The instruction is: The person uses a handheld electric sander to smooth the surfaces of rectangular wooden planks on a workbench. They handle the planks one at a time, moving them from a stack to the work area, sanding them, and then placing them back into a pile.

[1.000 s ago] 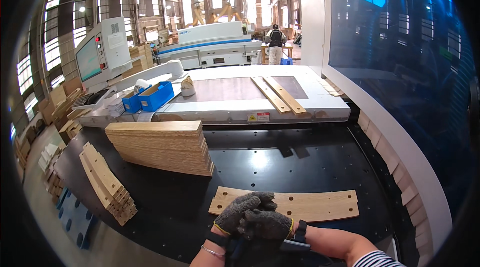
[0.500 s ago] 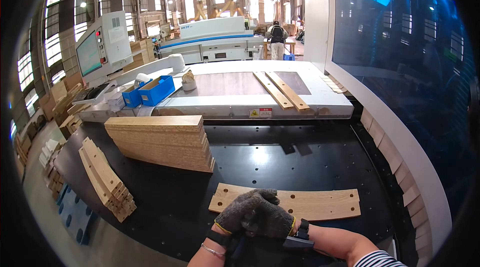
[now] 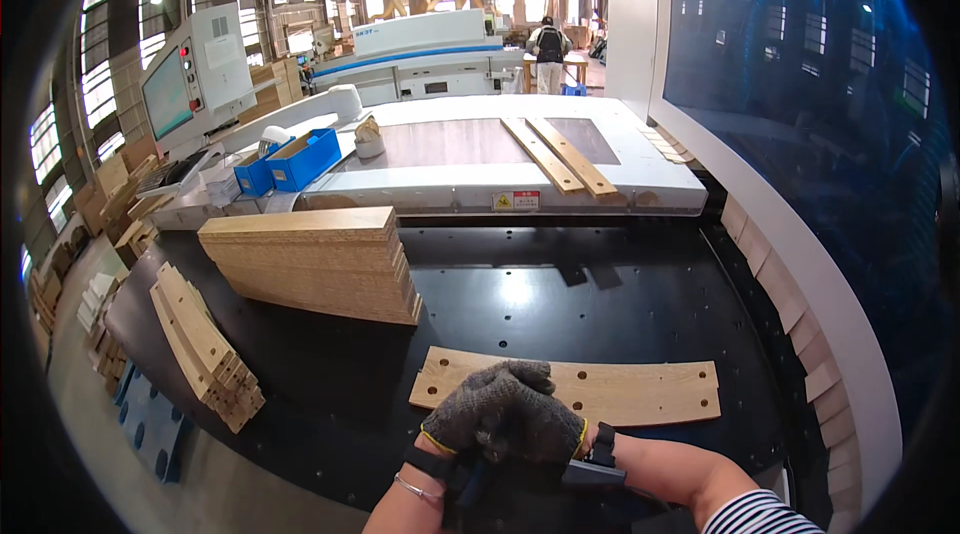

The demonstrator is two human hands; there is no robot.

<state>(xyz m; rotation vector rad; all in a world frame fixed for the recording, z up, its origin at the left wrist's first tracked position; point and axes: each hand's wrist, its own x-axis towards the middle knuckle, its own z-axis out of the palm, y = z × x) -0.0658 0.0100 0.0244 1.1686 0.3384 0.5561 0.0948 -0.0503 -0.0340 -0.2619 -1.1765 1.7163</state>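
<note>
My left hand (image 3: 466, 408) and my right hand (image 3: 548, 422), both in dark grey knit gloves with yellow cuff edges, are pressed together in front of me. Their fingers are closed around each other; whether anything small lies between them is hidden. Just beyond and partly behind the gloves is drilled wood-grain board (image 3: 645, 392), flat on the black table (image 3: 340, 374). Its stepped ends suggest two strips side by side. To the left stand a tall stack of plain boards (image 3: 310, 269) and a smaller stack of drilled strips (image 3: 200, 344).
Two drilled strips (image 3: 560, 159) lie on the white machine bed (image 3: 450, 196), near blue bins (image 3: 305, 162) and a roll of tape (image 3: 368, 139). A control screen (image 3: 168, 94) stands left, a blue-windowed machine housing (image 3: 790, 64) right. A person (image 3: 549, 54) stands far back.
The view has tilted down slightly, so the scene sits higher in the picture. My hands stay together in front of the drilled board; the boards and stacks have not moved.
</note>
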